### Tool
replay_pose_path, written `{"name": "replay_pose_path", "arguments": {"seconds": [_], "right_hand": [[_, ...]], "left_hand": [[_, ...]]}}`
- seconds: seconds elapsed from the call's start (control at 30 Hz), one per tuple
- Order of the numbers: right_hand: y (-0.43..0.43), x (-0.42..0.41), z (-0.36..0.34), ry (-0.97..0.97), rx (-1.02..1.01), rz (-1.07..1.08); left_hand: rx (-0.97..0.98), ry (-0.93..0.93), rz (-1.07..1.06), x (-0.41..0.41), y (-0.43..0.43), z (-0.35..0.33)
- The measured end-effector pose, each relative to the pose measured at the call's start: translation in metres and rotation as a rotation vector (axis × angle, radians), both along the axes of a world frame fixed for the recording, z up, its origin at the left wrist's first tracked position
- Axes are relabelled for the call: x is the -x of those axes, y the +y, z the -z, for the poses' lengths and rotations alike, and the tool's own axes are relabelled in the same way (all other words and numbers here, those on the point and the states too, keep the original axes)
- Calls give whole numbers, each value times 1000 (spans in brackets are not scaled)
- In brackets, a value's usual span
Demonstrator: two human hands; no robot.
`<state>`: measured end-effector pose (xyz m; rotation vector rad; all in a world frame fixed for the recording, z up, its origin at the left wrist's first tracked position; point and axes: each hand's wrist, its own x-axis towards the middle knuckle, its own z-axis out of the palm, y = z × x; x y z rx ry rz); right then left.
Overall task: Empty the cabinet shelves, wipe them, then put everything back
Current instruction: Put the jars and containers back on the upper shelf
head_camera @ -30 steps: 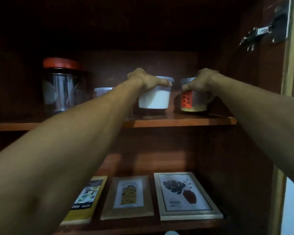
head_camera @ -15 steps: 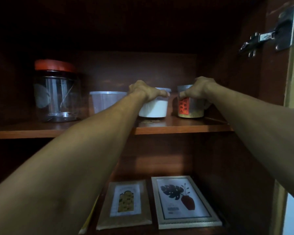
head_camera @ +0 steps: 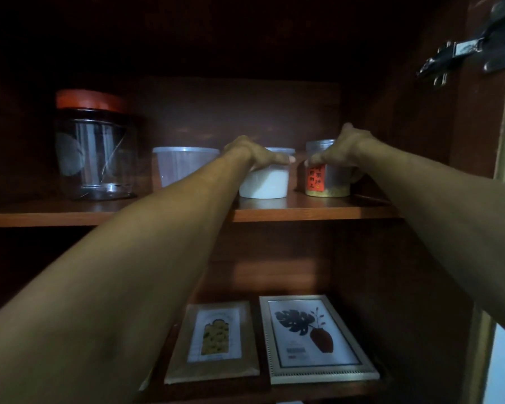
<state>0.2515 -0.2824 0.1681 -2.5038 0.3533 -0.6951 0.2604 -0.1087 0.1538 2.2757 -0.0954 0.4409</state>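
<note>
On the upper shelf (head_camera: 318,212), my left hand (head_camera: 252,154) grips the top of a white tub (head_camera: 264,183). My right hand (head_camera: 343,153) grips the top of a small clear jar with a red label (head_camera: 324,183) just right of it. Both containers stand on the shelf board. An empty clear plastic tub (head_camera: 181,164) stands left of the white one, partly behind my left forearm. A large clear jar with a red lid (head_camera: 95,147) stands at the far left.
The lower shelf holds a brown picture frame (head_camera: 216,342) and a silver picture frame with a leaf print (head_camera: 315,336), both lying flat. The cabinet's right wall carries a metal hinge (head_camera: 461,53). The cabinet interior is dark.
The view has shifted so the upper shelf sits lower and more of the clear tub shows. Both hands have stayed on top of their containers, which now stand further back on the shelf.
</note>
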Motion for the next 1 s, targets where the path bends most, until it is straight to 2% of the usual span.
{"name": "replay_pose_path", "arguments": {"seconds": [0.3, 0.53, 0.73, 1.0], "right_hand": [[4, 10, 0, -17, 103, 23], [22, 38, -7, -112, 186, 54], [42, 64, 9, -211, 231, 26], [51, 96, 51, -197, 366, -139]], "left_hand": [[-189, -24, -8, 21, 0, -6], [-323, -135, -48, 48, 3, -11], [-316, -264, -50, 70, 2, -1], [-253, -486, -17, 81, 28, 32]]}}
